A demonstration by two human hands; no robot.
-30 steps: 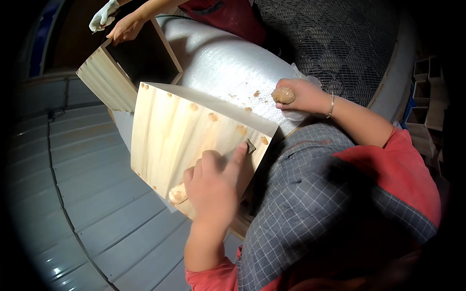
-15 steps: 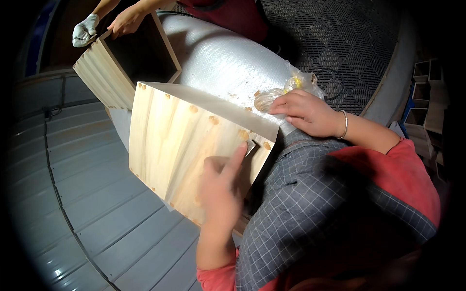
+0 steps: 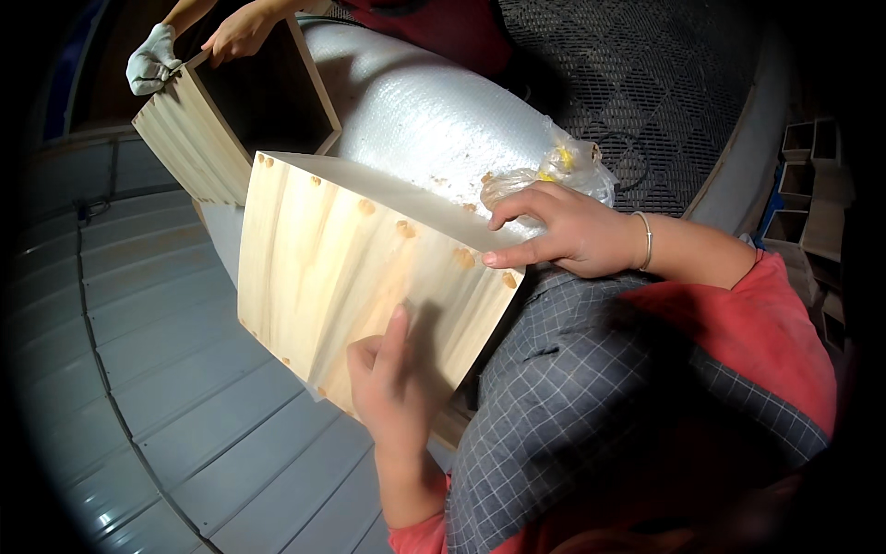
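Observation:
A pale wooden box (image 3: 323, 258) with a row of round tan spots along the panel's edges lies tilted before me. My right hand (image 3: 568, 231) is at its upper right edge. The thumb tip touches the panel near a tan spot (image 3: 464, 258); the index finger arches apart from it, with nothing visible between them. Over the lower panel is my left hand (image 3: 392, 392), one finger pointing up and the others curled. Whatever those curled fingers may hold is hidden. A clear plastic bag with yellow bits (image 3: 558, 162) sits just behind my right hand.
Bubble wrap (image 3: 425, 111) bulges beyond the box. At the upper left, another person's gloved hand (image 3: 152, 63) and bare hand (image 3: 242, 35) hold a second wooden box (image 3: 189, 138). Grey slatted panels (image 3: 203, 388) lie left; several wooden boxes (image 3: 812, 212) stand at the right.
My right hand has come from the plastic bag to the box edge. My left hand has drawn back down the panel; the small metal piece by its fingertip no longer shows.

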